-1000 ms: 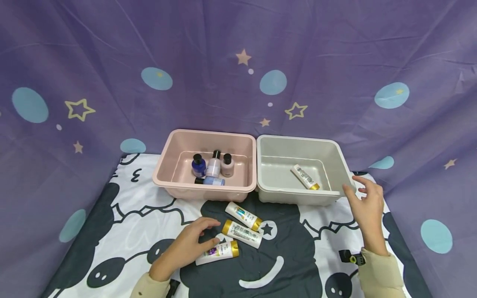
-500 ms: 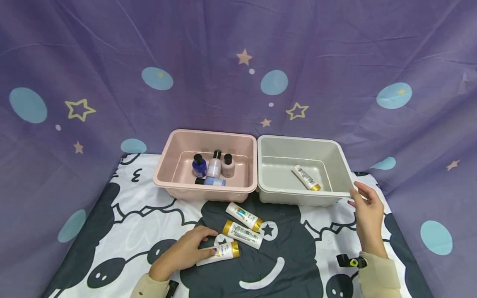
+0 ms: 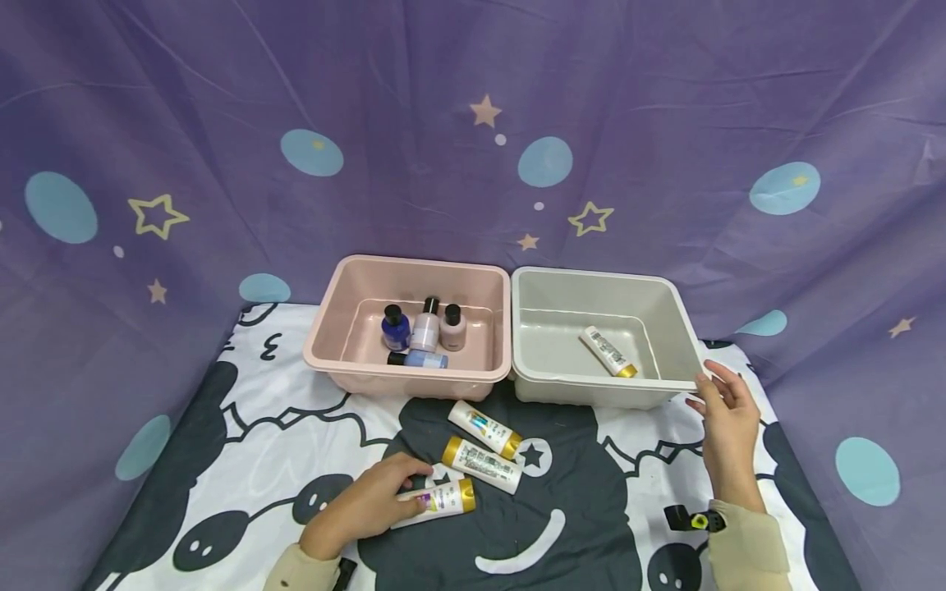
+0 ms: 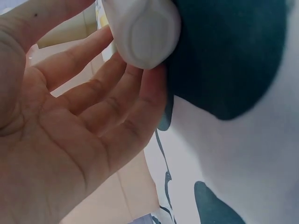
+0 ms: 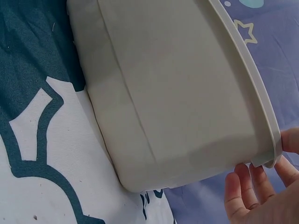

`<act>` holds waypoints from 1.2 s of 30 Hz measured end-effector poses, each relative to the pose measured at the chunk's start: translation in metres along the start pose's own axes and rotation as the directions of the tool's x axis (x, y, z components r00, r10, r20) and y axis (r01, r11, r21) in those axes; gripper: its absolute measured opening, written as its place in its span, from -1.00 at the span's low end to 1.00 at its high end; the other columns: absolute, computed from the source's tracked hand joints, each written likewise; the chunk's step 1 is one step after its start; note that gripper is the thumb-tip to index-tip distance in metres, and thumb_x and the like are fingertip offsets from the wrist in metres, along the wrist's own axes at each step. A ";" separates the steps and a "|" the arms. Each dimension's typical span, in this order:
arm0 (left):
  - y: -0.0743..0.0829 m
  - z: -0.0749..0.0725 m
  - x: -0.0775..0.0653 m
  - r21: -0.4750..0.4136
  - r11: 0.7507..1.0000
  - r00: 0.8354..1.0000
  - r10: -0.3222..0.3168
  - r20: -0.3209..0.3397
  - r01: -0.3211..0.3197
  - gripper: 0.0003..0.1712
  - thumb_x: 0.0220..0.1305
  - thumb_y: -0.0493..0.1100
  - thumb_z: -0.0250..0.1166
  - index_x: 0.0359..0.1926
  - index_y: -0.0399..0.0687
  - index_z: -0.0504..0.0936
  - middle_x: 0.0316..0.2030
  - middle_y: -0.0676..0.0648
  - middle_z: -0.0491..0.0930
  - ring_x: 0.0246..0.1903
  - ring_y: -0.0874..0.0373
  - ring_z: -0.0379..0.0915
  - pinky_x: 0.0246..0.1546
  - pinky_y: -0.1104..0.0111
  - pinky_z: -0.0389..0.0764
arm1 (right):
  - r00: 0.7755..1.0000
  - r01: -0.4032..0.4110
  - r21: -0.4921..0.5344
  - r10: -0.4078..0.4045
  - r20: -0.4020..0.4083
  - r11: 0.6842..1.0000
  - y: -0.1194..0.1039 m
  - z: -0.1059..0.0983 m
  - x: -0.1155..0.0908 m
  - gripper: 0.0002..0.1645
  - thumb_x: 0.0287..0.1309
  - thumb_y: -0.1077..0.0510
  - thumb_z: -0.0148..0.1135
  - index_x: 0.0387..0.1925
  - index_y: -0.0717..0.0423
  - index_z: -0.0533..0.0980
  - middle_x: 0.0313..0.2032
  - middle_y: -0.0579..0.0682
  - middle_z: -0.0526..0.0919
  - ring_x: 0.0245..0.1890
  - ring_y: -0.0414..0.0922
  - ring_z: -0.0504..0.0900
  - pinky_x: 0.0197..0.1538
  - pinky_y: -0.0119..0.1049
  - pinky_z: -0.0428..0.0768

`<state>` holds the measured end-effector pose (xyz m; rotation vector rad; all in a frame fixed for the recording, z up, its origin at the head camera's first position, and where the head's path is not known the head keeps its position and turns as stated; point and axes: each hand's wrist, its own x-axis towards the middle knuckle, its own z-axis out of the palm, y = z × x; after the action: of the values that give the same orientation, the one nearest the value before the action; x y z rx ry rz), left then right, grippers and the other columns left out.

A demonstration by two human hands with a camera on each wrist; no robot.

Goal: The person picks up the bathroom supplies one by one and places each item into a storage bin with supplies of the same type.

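My left hand (image 3: 365, 502) pinches a white tube with a gold cap (image 3: 446, 498), thumb on its near side and fingers on the far side. In the left wrist view the white rounded end of this tube (image 4: 148, 35) sits against the fingers (image 4: 133, 126). Two more gold-capped tubes lie just beyond: a middle tube (image 3: 484, 466) and a far tube (image 3: 480, 427). At the right, my right hand (image 3: 732, 431) holds the front right corner of the grey bin (image 3: 584, 392). The right wrist view has its fingers (image 5: 232, 186) under the rim and the thumb on top.
Inside the grey bin lies one tube (image 3: 608, 351). Left of it a pink bin (image 3: 414, 382) holds a dark blue bottle (image 3: 395, 330), two pale bottles and a light blue bottle (image 3: 423, 359) on its side. Behind hangs a purple curtain (image 3: 414, 164).
My left hand has lowered slightly and its thumb has come down onto the nearest tube. The right hand has closed in on the grey bin's corner and now holds it.
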<state>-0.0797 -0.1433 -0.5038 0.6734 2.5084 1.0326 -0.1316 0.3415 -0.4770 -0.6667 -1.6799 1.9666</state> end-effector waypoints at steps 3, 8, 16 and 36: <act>0.000 0.001 -0.001 0.023 0.999 1.000 0.030 0.003 -0.030 -0.57 0.18 -0.22 0.44 0.07 -0.22 0.63 -0.07 -0.05 0.56 -0.20 0.12 0.51 -0.15 0.25 0.58 | 1.000 -0.002 0.010 0.002 -0.002 1.000 0.000 0.000 0.000 -0.54 0.30 0.26 0.31 0.21 0.24 0.52 -0.19 -0.01 0.62 -0.32 -0.21 0.68 -0.32 -0.45 0.68; 0.005 0.003 -0.002 0.053 0.998 0.999 0.015 0.029 -0.017 -0.61 0.18 -0.22 0.44 0.04 -0.17 0.65 -0.11 0.00 0.55 -0.21 0.15 0.48 -0.17 0.21 0.57 | 1.000 -0.002 0.031 0.002 -0.004 1.000 0.000 0.000 0.000 -0.57 0.29 0.27 0.32 0.18 0.22 0.54 -0.22 0.00 0.64 -0.35 -0.20 0.68 -0.34 -0.44 0.69; 0.010 0.007 -0.003 0.129 0.992 0.997 -0.007 0.077 -0.003 -0.60 0.14 -0.15 0.49 0.02 -0.07 0.66 -0.18 0.08 0.57 -0.26 0.22 0.45 -0.23 0.21 0.56 | 1.000 -0.008 0.048 0.008 0.000 0.999 0.000 -0.001 -0.001 -0.59 0.30 0.27 0.31 0.16 0.19 0.55 -0.20 0.02 0.65 -0.35 -0.19 0.69 -0.34 -0.43 0.69; -0.002 0.007 0.002 -0.248 0.968 0.992 -0.009 0.126 0.040 -0.48 0.09 -0.08 0.56 0.05 -0.15 0.64 -0.27 0.13 0.66 -0.29 0.28 0.58 -0.28 0.41 0.61 | 1.000 -0.023 0.048 0.023 0.012 0.999 0.001 -0.001 -0.002 -0.61 0.31 0.25 0.31 0.15 0.10 0.56 -0.18 0.05 0.65 -0.35 -0.18 0.69 -0.32 -0.40 0.70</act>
<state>-0.0791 -0.1397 -0.5105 0.6092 2.2248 1.2322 -0.1297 0.3405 -0.4782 -0.6607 -1.6331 2.0243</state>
